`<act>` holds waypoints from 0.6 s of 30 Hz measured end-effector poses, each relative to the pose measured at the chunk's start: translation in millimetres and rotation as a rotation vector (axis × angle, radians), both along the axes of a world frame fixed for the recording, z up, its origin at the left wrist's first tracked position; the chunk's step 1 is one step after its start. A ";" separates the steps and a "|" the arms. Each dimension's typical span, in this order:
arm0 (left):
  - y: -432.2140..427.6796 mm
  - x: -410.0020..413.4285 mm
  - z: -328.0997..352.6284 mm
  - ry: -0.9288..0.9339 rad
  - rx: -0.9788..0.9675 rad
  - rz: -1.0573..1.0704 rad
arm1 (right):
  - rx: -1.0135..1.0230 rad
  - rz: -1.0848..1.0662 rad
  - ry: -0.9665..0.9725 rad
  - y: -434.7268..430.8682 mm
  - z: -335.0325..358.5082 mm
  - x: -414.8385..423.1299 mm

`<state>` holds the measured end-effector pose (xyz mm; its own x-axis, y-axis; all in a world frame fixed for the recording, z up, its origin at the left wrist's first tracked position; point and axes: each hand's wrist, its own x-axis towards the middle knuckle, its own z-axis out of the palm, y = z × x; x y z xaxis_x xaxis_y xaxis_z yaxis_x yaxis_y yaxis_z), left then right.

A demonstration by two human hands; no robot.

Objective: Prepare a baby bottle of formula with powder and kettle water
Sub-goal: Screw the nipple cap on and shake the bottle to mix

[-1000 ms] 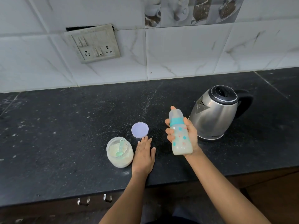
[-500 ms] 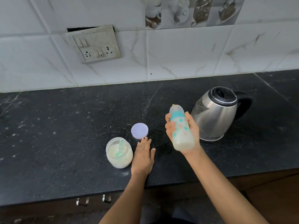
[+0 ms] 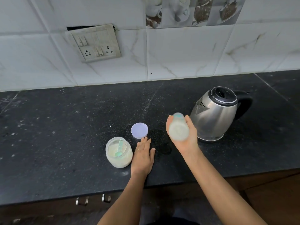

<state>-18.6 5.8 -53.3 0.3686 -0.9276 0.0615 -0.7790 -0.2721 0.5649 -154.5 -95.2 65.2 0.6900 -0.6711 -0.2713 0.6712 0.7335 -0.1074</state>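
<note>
Right grip: the person's right grip (image 3: 190, 144) is wrapping fingers and thumb round the baby bottle (image 3: 178, 131), holding it in the air above the worktop (image 3: 65, 127), just in front of the kettle.
Baby bottle: it is tipping so that its base is facing the camera and its teal collar is pointing away; milky white liquid is showing inside, and its outline is blurring.
Left grip: the left grip (image 3: 142, 157) is lying flat, palm down, on the worktop with fingers straight and together, holding nothing; a ring is showing on one finger.
Formula jar: the open clear jar of powder (image 3: 119, 157) is standing just beside the left grip, on its outer side, with a green scoop (image 3: 119, 147) resting inside.
Jar lid: the pale lilac lid (image 3: 139, 130) is lying flat just beyond the left fingertips; whether they are touching it is unclear.
Kettle: the steel kettle (image 3: 214, 116) with black lid and handle is standing upright, its spout facing the bottle.
Background: a switch and socket plate (image 3: 95, 43) is sitting askew on the tiled wall (image 3: 178, 54).
</note>
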 end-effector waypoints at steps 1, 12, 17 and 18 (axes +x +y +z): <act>0.0 -0.2 0.1 0.001 0.001 0.001 | -0.036 0.078 0.023 0.9 -1.0 -2.0; 0.1 -1.3 1.6 0.008 -0.008 0.010 | -0.085 0.133 0.176 -0.1 -15.6 -7.1; -0.4 -1.0 2.7 0.016 -0.016 0.009 | 0.087 0.004 0.141 1.8 -25.7 -3.6; -0.1 -1.5 3.1 0.017 -0.018 0.009 | 0.066 0.063 0.134 5.1 -24.4 -4.7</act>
<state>-20.1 5.7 -50.1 0.3776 -0.9231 0.0721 -0.7670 -0.2683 0.5829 -159.2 -90.1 40.7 0.6848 -0.6055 -0.4055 0.6066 0.7820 -0.1432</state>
